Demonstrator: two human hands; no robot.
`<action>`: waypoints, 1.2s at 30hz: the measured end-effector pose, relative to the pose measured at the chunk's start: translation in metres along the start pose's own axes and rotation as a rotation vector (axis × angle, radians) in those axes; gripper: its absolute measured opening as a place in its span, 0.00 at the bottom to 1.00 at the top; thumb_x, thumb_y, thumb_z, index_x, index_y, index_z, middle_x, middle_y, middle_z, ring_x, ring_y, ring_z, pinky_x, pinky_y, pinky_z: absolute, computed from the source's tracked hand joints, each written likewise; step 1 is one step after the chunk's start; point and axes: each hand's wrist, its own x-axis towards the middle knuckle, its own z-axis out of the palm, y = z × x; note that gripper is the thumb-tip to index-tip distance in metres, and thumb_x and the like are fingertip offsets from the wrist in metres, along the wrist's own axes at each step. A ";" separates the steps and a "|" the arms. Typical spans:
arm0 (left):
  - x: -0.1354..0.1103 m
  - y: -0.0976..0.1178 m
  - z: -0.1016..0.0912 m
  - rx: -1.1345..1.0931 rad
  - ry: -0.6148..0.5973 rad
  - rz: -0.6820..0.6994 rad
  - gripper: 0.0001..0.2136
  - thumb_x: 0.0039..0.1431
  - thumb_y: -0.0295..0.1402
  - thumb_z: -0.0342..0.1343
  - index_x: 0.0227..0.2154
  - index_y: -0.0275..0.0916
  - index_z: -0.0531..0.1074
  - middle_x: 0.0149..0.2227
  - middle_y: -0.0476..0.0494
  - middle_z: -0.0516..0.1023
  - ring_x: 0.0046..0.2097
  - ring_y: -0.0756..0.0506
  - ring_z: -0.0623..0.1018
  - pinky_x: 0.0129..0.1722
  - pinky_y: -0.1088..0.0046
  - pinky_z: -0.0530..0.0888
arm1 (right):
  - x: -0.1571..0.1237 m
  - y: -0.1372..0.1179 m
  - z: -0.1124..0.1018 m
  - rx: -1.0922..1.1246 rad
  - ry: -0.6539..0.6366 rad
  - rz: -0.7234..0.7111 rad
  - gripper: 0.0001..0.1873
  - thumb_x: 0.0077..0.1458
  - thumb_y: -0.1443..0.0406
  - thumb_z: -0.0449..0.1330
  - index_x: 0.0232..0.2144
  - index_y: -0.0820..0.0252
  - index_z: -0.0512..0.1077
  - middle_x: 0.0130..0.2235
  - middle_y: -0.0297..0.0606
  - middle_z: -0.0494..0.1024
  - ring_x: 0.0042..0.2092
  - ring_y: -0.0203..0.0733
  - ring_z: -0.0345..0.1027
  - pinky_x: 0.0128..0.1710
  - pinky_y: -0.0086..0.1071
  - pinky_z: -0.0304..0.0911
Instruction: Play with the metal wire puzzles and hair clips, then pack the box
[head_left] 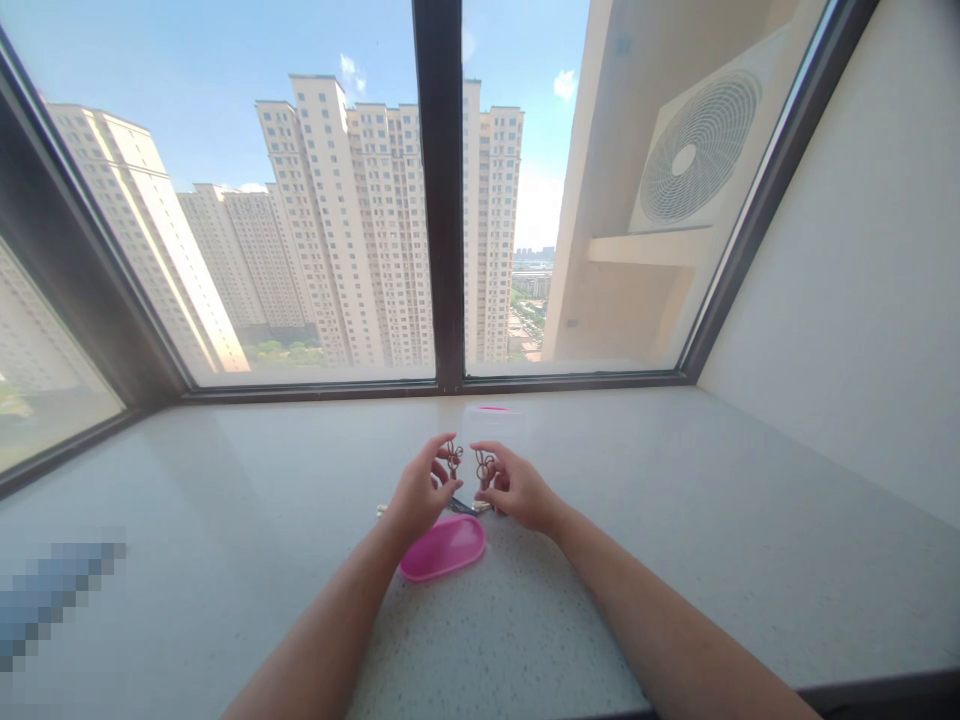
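Note:
Above the sill, my left hand (424, 490) holds a small brown looped piece (454, 458) upright between thumb and fingertips. My right hand (521, 485) pinches a similar brown looped piece (484, 468), facing the first with a small gap between them. Both have rounded loops like a rabbit's head and ears; their exact kind is unclear. Below the hands lies a pink oval tray (442, 550), partly covered by my left wrist. A dark slim object (463, 507) and a small whitish item (481, 507) lie just behind the tray, partly hidden and too small to name.
A translucent item with a pink strip (493, 410) sits near the window frame (448, 390). The pale speckled sill (225, 520) spreads to both sides, bounded by a white wall (840, 300) on the right. Something blue and pixelated (52, 590) is at the left edge.

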 end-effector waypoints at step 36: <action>0.000 -0.006 0.003 -0.052 0.016 0.004 0.28 0.50 0.25 0.53 0.54 0.43 0.54 0.34 0.50 0.71 0.26 0.54 0.68 0.27 0.77 0.67 | 0.001 0.002 0.001 0.072 0.068 -0.008 0.32 0.41 0.75 0.59 0.51 0.56 0.62 0.23 0.23 0.64 0.22 0.29 0.61 0.24 0.25 0.63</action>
